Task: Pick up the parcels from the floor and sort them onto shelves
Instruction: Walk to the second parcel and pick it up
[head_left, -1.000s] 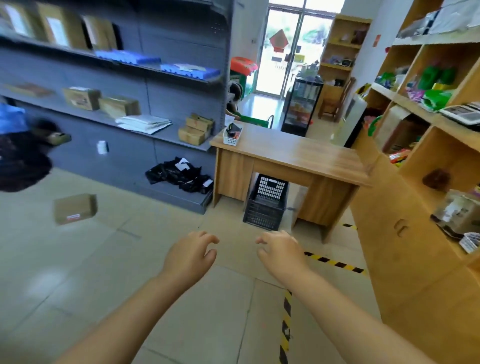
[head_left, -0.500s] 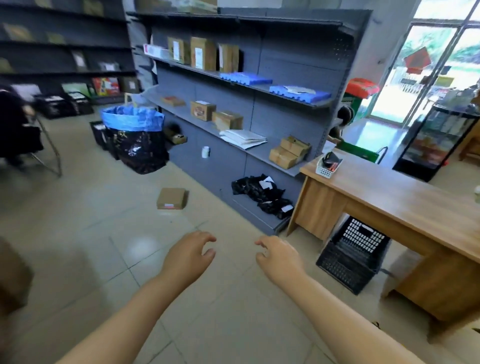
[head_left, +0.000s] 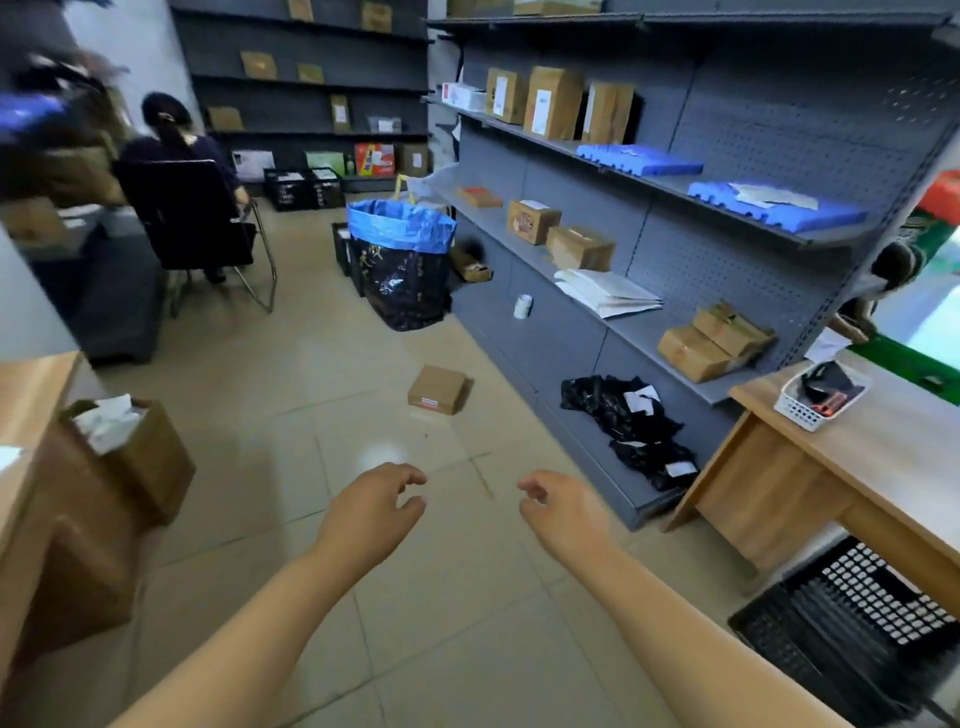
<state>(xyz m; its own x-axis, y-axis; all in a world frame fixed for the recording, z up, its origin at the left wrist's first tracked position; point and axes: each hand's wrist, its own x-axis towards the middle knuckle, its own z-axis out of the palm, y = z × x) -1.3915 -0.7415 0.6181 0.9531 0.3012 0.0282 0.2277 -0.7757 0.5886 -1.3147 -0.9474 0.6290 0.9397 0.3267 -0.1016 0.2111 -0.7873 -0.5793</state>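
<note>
A small brown cardboard parcel (head_left: 436, 388) lies on the tiled floor ahead of me, beside the grey shelving unit (head_left: 691, 218). My left hand (head_left: 371, 512) and my right hand (head_left: 563, 512) reach forward side by side over the floor, well short of the parcel. Both hold nothing and their fingers are loosely curled and apart. The shelves carry brown boxes (head_left: 553, 101), blue flat packs (head_left: 639, 158), white envelopes (head_left: 608, 291) and black bagged parcels (head_left: 623, 410) on the lowest level.
A wooden desk (head_left: 857, 457) with a white basket (head_left: 821, 395) stands at right, a black crate (head_left: 852, 618) under it. A blue-rimmed black sack (head_left: 402, 265) sits by the shelf end. A person sits on a chair (head_left: 192, 218) at back left. An open cardboard box (head_left: 130, 457) is at left.
My view has swung left, from the desk and doorway to the grey shelves and the room's back. The floor parcel now sits near the middle. Both hands stay out front, holding nothing.
</note>
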